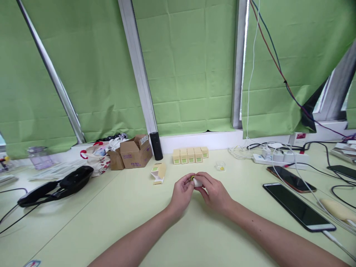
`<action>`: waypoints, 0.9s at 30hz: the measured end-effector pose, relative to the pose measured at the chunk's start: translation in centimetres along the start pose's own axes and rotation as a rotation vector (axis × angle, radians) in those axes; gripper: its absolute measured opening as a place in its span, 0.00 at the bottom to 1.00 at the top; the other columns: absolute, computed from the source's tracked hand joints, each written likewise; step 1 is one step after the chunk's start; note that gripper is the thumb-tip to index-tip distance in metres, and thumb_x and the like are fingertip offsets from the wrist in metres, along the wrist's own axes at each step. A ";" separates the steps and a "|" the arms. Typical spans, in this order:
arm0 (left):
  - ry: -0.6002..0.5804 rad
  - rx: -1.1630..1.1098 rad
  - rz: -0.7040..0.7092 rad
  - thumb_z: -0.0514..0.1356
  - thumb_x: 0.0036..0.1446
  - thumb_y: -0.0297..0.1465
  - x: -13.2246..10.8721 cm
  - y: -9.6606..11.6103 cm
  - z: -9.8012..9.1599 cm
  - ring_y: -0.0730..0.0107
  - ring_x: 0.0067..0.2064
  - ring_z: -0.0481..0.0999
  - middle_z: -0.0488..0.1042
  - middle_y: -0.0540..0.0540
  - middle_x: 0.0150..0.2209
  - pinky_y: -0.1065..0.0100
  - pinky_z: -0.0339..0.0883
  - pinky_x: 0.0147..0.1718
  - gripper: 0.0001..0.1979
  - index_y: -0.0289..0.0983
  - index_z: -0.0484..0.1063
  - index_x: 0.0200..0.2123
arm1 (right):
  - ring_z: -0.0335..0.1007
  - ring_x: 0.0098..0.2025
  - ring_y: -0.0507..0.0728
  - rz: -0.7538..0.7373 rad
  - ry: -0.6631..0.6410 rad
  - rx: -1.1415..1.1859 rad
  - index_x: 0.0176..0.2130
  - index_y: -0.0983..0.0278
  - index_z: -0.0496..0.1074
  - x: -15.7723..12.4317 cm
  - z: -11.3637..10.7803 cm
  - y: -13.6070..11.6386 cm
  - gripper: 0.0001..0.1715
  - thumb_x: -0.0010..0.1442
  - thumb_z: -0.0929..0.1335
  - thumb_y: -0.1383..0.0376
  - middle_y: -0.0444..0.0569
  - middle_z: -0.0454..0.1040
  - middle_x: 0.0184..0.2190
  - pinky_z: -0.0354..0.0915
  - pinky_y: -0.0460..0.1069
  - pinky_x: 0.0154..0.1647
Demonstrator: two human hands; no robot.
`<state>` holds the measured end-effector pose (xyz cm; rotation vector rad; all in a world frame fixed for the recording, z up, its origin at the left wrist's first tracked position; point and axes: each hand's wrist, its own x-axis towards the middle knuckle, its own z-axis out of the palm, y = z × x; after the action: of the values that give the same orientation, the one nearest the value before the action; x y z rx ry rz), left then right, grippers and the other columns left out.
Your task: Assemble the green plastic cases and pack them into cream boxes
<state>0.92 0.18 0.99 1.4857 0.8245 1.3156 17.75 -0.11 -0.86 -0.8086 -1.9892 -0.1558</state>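
Observation:
Both hands meet over the middle of the table around a small white rounded object [197, 182] with a yellow-green and dark part at its left end. My right hand [215, 191] is closed on the white body. At that left end, my left hand [182, 193] is pinched; what exactly its fingertips grip is too small to make out. Beyond the hands, an opened small cardboard box [158, 174] lies to the left. Several small tan boxes [191, 155] with green labels stand in a row behind, and a little clear plastic piece [220, 166] with something yellow lies to the right.
Farther back are a brown carton [135, 152] and a black cylinder [156, 146]. A black headset-like device [59, 185] lies left. On the right are phones [299, 205], a power strip [280, 159] and tangled cables. Green sheets [191, 66] cover the windows.

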 end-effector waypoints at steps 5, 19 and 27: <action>0.040 -0.005 -0.007 0.65 0.56 0.29 0.3 0.0 0.0 0.55 0.54 0.82 0.82 0.38 0.51 0.56 0.75 0.56 0.17 0.33 0.78 0.50 | 0.80 0.47 0.61 -0.036 0.027 -0.013 0.59 0.61 0.67 0.2 0.0 -0.2 0.18 0.71 0.62 0.71 0.58 0.76 0.52 0.79 0.55 0.43; -0.102 -0.061 0.039 0.72 0.56 0.42 0.0 -0.8 -0.6 0.48 0.61 0.77 0.78 0.34 0.58 0.51 0.72 0.61 0.30 0.35 0.75 0.57 | 0.80 0.47 0.61 0.010 0.016 -0.032 0.62 0.59 0.66 -0.4 0.4 0.3 0.25 0.68 0.63 0.73 0.58 0.75 0.54 0.79 0.54 0.42; -0.072 -0.047 0.021 0.72 0.55 0.43 0.3 -1.3 -0.4 0.50 0.58 0.79 0.79 0.34 0.55 0.52 0.74 0.58 0.29 0.34 0.75 0.55 | 0.80 0.45 0.60 0.005 0.009 -0.056 0.61 0.61 0.67 -0.4 0.4 0.2 0.22 0.70 0.62 0.72 0.57 0.76 0.52 0.79 0.54 0.40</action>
<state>0.69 0.97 -0.15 1.4995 0.7290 1.2804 17.70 0.04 -1.46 -0.8467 -1.9819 -0.2124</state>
